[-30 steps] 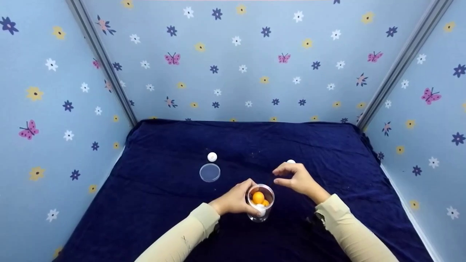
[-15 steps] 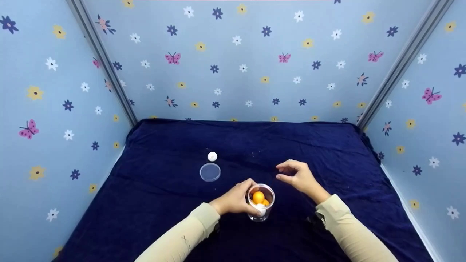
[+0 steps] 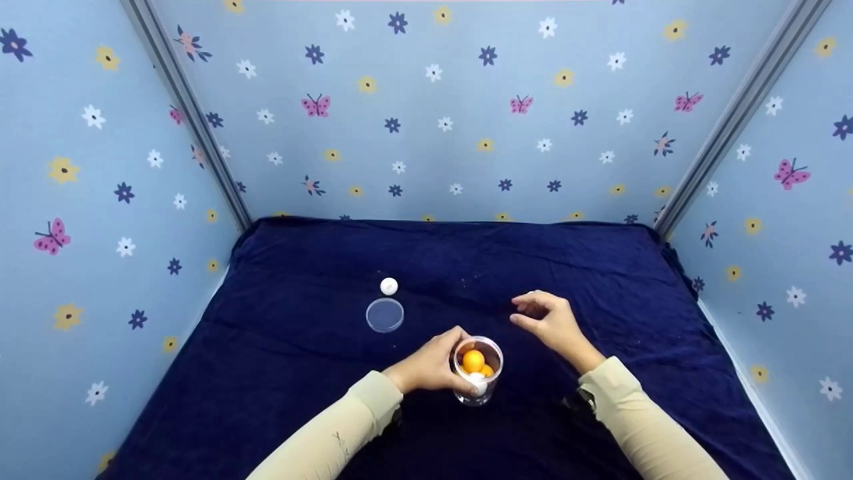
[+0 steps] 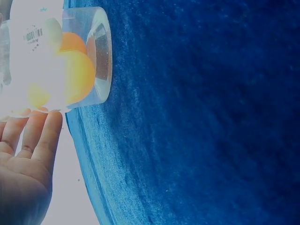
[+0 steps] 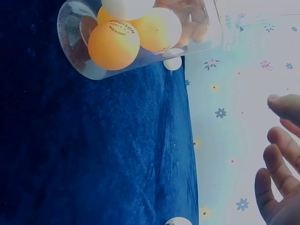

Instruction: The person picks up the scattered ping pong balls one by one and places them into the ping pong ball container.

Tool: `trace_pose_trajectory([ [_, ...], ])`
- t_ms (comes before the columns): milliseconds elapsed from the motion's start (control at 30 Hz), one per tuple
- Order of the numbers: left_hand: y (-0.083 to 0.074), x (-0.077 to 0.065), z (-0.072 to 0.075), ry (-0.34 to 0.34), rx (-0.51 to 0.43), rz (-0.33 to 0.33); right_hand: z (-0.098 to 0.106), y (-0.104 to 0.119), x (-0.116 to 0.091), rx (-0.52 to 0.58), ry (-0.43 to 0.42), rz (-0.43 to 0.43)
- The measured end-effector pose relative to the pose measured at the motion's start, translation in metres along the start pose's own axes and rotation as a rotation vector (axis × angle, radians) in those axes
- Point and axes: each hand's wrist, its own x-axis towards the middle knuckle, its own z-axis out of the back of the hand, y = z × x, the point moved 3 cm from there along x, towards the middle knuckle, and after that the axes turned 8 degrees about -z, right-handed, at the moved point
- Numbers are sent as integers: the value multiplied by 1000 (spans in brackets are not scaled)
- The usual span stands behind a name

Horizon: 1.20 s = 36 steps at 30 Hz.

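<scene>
A clear plastic jar [image 3: 474,399] stands upright on the dark blue cloth, lidless, with orange and white table tennis balls inside. My left hand [image 3: 433,363] grips it round the side, thumb at the front. In the right wrist view, an orange ball [image 5: 114,44] shows printed lettering through the jar wall. To the right of the jar, my right hand [image 3: 550,327] hovers with relaxed, slightly bent fingers and holds nothing visible. Beyond it a white ball [image 5: 179,221] lies on the cloth, almost wholly hidden by the hand in the head view.
A round clear lid [image 3: 384,315] lies flat on the cloth, left of the jar and farther away. Just behind it sits another white ball [image 3: 389,287]. Flower-patterned blue walls [image 3: 426,133] enclose the cloth-covered table [image 3: 306,253] at the back and both sides.
My right hand has drifted slightly right and away from the jar, now covering most of the white ball behind it. The left hand and jar have stayed in place.
</scene>
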Motion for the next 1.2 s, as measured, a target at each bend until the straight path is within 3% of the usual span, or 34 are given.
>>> trace_pose_trajectory([
  [267,0,-1,0,1,19,3,2,-3,0,-12,-76,-47],
  [1200,0,-1,0,4,1,-2,9,-17,0,-31,-171,-107],
])
